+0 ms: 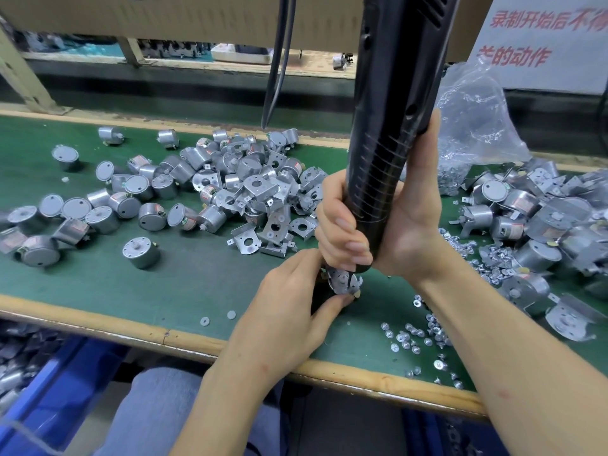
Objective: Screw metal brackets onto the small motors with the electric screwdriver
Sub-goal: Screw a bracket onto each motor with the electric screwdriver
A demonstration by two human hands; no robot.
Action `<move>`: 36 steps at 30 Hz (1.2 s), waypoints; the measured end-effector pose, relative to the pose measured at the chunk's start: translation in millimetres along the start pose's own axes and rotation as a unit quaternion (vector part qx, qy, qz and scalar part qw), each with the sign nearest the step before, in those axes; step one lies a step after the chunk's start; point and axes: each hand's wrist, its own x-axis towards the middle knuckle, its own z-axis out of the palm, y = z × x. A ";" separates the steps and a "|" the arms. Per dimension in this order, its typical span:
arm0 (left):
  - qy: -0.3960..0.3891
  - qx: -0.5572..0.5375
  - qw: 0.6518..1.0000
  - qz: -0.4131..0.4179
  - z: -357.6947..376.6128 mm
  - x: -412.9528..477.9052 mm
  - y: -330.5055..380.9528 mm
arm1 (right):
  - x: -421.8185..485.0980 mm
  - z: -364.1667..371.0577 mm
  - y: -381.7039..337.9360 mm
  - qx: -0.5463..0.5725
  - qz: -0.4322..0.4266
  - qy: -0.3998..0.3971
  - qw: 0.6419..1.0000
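Green bench [184,274] | motors [230,179] heaped; bag [473,120] | screws [455,174]; blue bin [56,373] | metal parts [14,357]

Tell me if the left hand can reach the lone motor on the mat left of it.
Probably yes: only bare mat lies between the left hand and lone motor, though it now holds the bracketed motor.

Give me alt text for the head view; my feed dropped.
The right hand grips a black electric screwdriver upright, its tip on a small bracketed motor that the left hand holds on the green bench. Piles of motors and brackets lie behind and to the right, with loose screws near the front edge.
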 end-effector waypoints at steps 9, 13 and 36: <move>0.001 -0.005 1.000 0.001 0.3 -0.7 -0.8 | 0.2 0.6 1.7 0.003 -0.005 -0.005 1.000; 0.002 -0.004 1.000 0.003 0.8 -1.1 -2.4 | 0.9 1.9 1.2 0.005 0.005 -0.003 1.000; 0.019 0.024 0.999 -0.018 6.9 0.2 -3.3 | 2.4 4.8 7.8 -0.025 0.030 -0.030 0.999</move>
